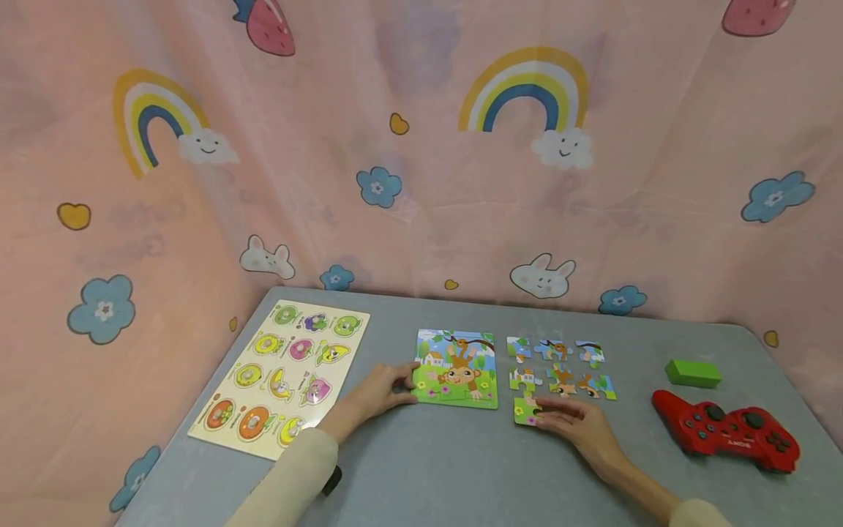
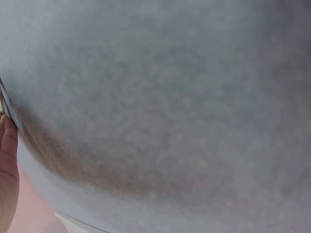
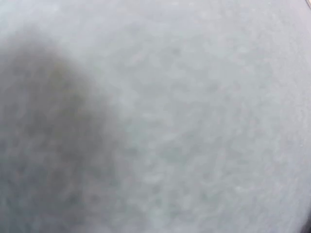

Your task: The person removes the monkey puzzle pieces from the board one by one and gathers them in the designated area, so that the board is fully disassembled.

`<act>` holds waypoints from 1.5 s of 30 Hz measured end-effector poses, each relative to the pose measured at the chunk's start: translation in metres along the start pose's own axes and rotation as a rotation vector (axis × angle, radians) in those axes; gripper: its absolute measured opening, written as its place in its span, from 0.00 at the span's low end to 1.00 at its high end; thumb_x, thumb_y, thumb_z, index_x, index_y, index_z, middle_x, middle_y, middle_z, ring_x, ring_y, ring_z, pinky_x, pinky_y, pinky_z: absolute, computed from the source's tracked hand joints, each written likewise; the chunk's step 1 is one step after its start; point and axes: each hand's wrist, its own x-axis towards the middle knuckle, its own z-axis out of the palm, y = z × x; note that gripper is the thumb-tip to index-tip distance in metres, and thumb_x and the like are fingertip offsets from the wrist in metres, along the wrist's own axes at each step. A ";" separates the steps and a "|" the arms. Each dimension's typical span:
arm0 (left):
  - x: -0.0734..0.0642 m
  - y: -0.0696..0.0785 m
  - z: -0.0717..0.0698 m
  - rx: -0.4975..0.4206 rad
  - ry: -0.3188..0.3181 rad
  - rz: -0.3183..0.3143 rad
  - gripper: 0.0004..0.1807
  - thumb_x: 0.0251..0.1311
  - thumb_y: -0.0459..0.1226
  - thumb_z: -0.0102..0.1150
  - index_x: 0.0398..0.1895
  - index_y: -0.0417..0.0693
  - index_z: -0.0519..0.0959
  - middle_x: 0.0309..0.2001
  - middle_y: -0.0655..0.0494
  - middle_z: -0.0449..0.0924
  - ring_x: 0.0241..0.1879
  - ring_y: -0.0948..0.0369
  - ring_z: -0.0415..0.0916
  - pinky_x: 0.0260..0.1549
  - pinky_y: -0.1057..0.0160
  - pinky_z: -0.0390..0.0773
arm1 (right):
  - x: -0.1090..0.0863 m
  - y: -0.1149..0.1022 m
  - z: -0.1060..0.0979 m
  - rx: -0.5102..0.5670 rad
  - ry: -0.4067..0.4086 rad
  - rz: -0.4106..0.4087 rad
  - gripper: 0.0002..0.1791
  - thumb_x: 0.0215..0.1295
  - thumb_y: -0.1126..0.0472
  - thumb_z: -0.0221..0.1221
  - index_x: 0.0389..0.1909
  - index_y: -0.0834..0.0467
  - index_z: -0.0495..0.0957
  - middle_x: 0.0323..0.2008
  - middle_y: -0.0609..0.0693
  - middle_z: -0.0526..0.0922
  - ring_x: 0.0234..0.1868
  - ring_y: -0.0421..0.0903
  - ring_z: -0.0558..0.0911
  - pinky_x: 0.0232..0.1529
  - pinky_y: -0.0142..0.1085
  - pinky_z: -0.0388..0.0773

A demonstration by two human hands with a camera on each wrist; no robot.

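In the head view my left hand (image 1: 378,395) holds the left edge of a square monkey puzzle (image 1: 454,384), its thumb and fingers curved at the rim. The same hand's fingers (image 2: 8,138) show at the far left of the left wrist view, against a thin edge. My right hand (image 1: 582,428) pinches a green puzzle piece with flowers (image 1: 525,413) by its right side, at the lower left of a group of loose puzzle pieces (image 1: 558,351). The right wrist view shows only blurred grey tabletop (image 3: 194,121) and a dark shadow.
A fruit peg board (image 1: 299,377) lies on the left of the grey table (image 1: 448,468). On the right are a green block (image 1: 694,373) and a red game controller (image 1: 727,433). Behind the table hangs a pink patterned curtain (image 1: 448,227).
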 end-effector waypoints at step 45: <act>0.000 -0.002 0.001 0.009 0.005 0.024 0.07 0.57 0.36 0.66 0.28 0.46 0.76 0.61 0.45 0.73 0.63 0.52 0.68 0.61 0.54 0.68 | 0.035 -0.037 0.067 0.154 -0.135 -0.163 0.23 0.57 0.75 0.63 0.54 0.76 0.71 0.55 0.72 0.74 0.55 0.55 0.79 0.49 0.31 0.78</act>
